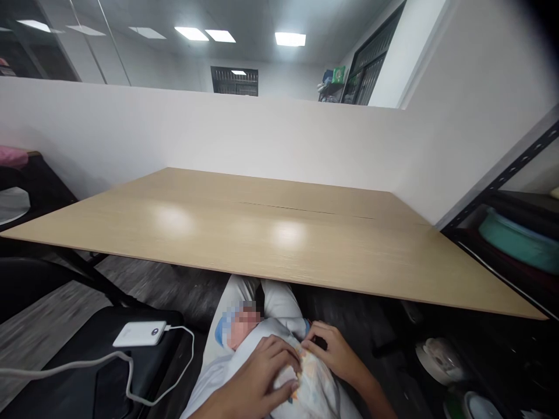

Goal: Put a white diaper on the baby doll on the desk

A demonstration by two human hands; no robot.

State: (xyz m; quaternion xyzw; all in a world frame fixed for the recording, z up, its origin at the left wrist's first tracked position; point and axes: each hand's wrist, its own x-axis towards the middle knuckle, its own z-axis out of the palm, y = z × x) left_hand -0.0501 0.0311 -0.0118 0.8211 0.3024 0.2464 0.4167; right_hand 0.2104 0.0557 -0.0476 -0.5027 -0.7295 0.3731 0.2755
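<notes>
Lying across the lap (283,298) at the frame's lower centre, the wrapped bundle (324,381) is best steadied with light, even pressure by left hand (267,371) and right hand (329,348), both loosely curled, though whether it is pinched in either grip cannot be told.

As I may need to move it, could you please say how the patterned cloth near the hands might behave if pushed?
The cloth is probably floppy, judging by its folds. It would likely bunch rather than roll, as it drapes instead of standing firm.

Panel lights (290,39) and a long table (349,256) suggest an office.
</notes>
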